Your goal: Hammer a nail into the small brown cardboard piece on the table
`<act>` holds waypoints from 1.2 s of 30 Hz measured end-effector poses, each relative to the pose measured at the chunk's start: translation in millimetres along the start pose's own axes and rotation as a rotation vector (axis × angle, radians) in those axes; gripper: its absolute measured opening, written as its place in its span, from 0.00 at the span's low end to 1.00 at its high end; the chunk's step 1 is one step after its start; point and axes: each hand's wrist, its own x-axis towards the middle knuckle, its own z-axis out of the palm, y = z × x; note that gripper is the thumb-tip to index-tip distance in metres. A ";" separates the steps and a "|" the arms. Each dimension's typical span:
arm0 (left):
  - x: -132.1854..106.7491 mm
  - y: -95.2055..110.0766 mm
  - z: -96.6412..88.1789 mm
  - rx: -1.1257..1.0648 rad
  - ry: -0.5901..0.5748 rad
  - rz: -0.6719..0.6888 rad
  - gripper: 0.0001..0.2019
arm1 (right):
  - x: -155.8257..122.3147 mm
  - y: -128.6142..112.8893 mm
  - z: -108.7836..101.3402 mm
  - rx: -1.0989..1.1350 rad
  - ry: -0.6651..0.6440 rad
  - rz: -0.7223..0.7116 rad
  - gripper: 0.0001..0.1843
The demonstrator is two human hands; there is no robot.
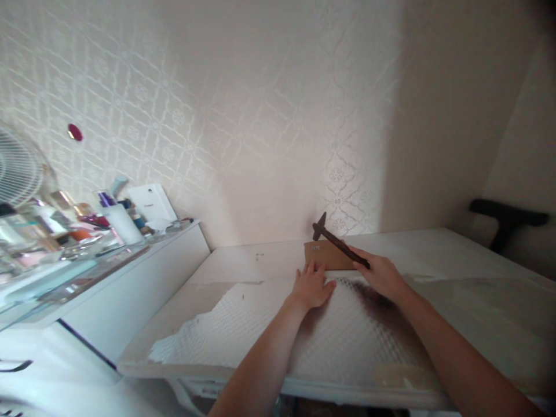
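Note:
My right hand is closed around the handle of a dark, rusty-looking hammer, whose head is raised above a flat brown board. The board lies on the white table against the wall, with a few small pale bits near its upper left that I cannot make out. On the near left edge of the board rests my left hand, its fingers spread and laid flat. Below both hands a sheet of white quilted-looking covering spreads over the table.
To the left stands a white cabinet crowded with bottles, a white cup and a white box. A fan is at the far left. A black armrest shows beyond the table on the right. Patterned wall rises behind.

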 end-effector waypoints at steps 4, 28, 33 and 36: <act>0.3 -0.1 -0.1 -0.007 0.005 0.001 0.32 | -0.1 0.3 0.5 -0.051 0.010 0.014 0.25; 0.4 -0.7 0.7 0.021 -0.004 -0.004 0.32 | -0.9 2.5 0.9 -0.066 0.011 -0.007 0.25; 0.2 -0.9 0.8 0.014 0.000 0.002 0.32 | -0.2 2.2 0.9 -0.032 0.010 -0.021 0.25; 0.2 -0.9 0.8 0.014 -0.016 -0.007 0.32 | 0.5 3.2 0.2 -0.049 0.050 -0.019 0.25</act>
